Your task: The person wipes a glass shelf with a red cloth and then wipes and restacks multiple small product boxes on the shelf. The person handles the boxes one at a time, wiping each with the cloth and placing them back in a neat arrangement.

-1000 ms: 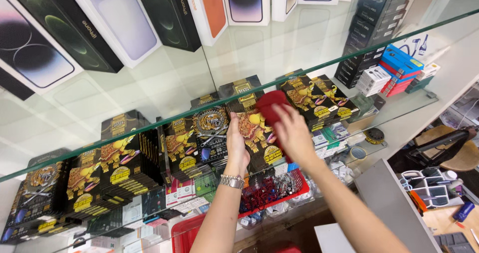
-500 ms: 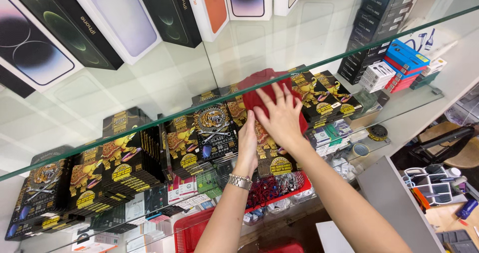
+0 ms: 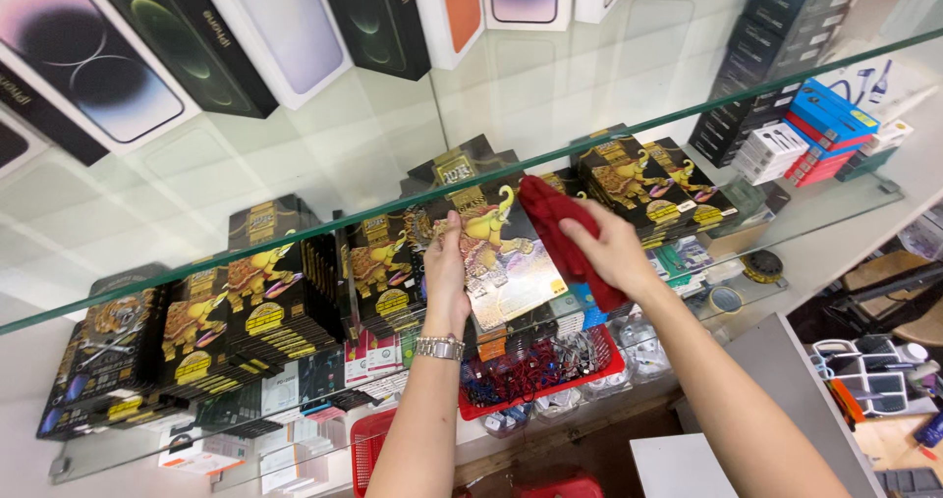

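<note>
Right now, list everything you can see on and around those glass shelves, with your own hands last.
Black flat box with gold elephant picture: one, tilted up, held over the middle shelf.
Red cloth: one, on that box's right edge.
Black-and-gold box stacks: several, along the glass shelf.
Phone boxes: several, black, white and orange, top shelf.
Blue and red small boxes: one stack, far right.
Red basket: one, below, full of small parts.
Left hand: fingers grip the box's left edge; metal watch on wrist.
Right hand: fingers hold the cloth.
</note>
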